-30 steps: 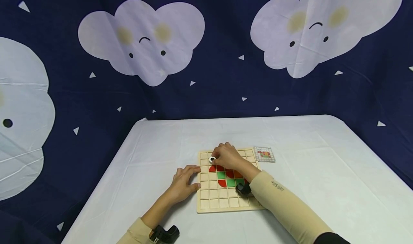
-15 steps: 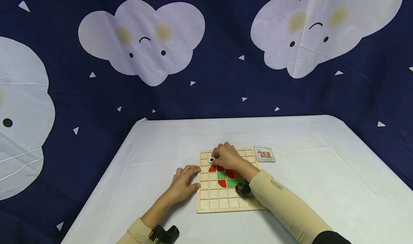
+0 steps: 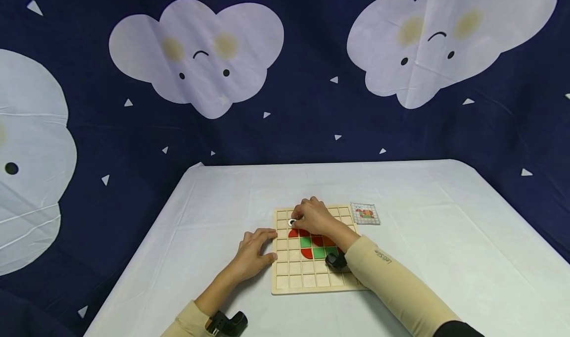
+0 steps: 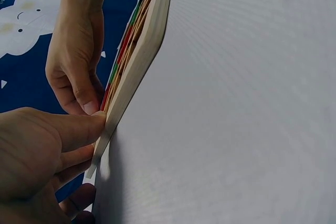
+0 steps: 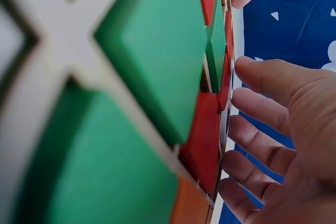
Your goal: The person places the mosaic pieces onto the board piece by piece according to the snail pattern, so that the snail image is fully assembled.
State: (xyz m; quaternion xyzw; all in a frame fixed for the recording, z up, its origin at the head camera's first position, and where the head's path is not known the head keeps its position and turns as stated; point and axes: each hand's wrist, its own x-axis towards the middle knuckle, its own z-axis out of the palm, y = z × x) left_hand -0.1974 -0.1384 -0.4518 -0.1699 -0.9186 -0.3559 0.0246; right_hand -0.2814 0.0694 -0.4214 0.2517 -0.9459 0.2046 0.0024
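Note:
A wooden grid board [image 3: 282, 282] lies on the white table, with red, green and orange tiles in its middle cells. Over its upper left part is my right hand [image 3: 315, 216], thumb and fingertips at a round white eye tile [image 3: 291, 222] with a black dot. The fingers seem to pinch this tile, and they cover part of it. In the right wrist view the right fingertips [image 5: 242, 125] reach down to the board surface. My left hand [image 3: 251, 257] rests against the board's left edge, thumb and fingers spread along it; the left wrist view shows the thumb [image 4: 86, 128] touching that edge.
A small pattern card [image 3: 366, 214] with a coloured grid picture lies by the board's upper right corner. White cloth [image 3: 213, 213] covers the table. Behind it hangs a dark blue curtain [image 3: 307, 134] with clouds.
The eye tile has shifted very slightly toward the lower left under my right fingertips. My left hand and the board stay where they were.

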